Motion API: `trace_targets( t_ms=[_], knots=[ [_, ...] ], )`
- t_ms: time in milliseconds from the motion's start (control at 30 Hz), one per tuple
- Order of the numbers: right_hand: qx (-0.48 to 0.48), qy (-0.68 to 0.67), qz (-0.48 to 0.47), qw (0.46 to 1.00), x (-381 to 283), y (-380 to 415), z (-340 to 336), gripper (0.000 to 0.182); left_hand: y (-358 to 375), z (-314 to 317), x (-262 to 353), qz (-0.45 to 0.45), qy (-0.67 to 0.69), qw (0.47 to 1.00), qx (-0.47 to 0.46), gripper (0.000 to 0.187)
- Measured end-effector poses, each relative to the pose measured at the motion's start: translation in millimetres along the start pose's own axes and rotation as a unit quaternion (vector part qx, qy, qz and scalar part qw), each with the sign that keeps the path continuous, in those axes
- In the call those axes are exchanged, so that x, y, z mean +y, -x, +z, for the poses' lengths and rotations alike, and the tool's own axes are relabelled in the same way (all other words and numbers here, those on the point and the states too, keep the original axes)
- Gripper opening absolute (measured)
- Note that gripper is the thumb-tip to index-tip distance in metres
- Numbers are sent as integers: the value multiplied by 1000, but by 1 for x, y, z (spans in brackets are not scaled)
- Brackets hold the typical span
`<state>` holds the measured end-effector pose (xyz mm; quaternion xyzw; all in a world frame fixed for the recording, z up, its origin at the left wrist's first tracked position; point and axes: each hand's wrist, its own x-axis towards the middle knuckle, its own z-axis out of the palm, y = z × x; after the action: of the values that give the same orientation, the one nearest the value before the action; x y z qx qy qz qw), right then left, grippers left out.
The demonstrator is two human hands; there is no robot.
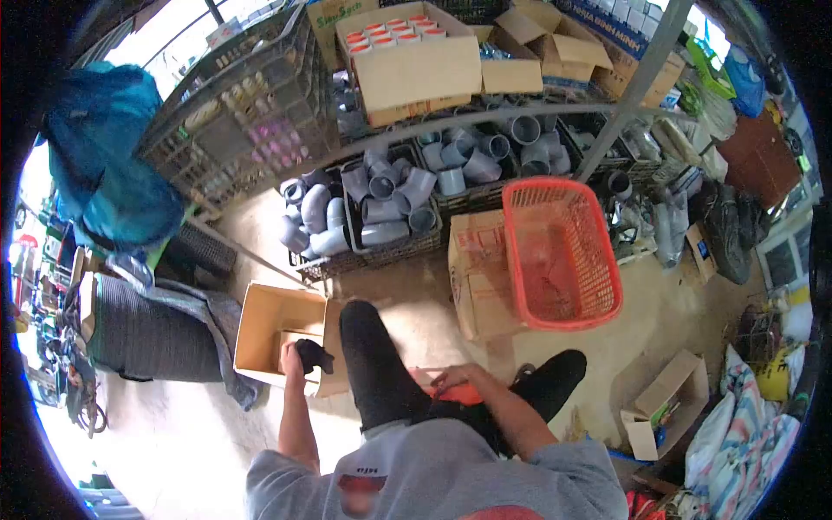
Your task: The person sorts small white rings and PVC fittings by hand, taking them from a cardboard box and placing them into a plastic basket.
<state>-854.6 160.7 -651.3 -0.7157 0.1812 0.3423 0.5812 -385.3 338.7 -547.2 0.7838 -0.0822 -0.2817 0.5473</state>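
Note:
My left hand (291, 357) is wrapped round a black piece with short stubby ends (314, 357), whose exact kind I cannot tell. It is over the near edge of an open cardboard box (249, 334), to the left of my left knee. My right hand (457, 376) is between my thighs, its fingers curled together at a red-orange thing (461, 395) in my lap. Whatever those fingers hold is hidden.
Ahead stand black crates of grey pipe fittings (379, 208). A red plastic basket (614, 290) sits on a cardboard box (472, 299). Left is a large black coil (156, 329); right, another open box (637, 433). A metal post (637, 87) slants down at upper right.

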Motion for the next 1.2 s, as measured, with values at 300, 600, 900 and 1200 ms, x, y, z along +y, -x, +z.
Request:
trace_targets(
  t_ms=[300, 600, 900, 1200],
  knots=[
    [431, -209, -125, 869, -127, 144, -6, 63, 160, 119, 146, 62, 242, 959, -134, 17],
    [459, -571, -309, 606, -194, 240, -24, 33, 260, 210, 290, 456, -139, 762, -439, 35],
    [496, -576, -346, 550, -85, 319, -82, 18, 85, 346, 574, 761, -219, 610, 40, 40],
    [576, -339, -136, 731, -110, 324, -88, 31, 37, 377, 596, 679, -262, 686, -18, 42]
  ],
)
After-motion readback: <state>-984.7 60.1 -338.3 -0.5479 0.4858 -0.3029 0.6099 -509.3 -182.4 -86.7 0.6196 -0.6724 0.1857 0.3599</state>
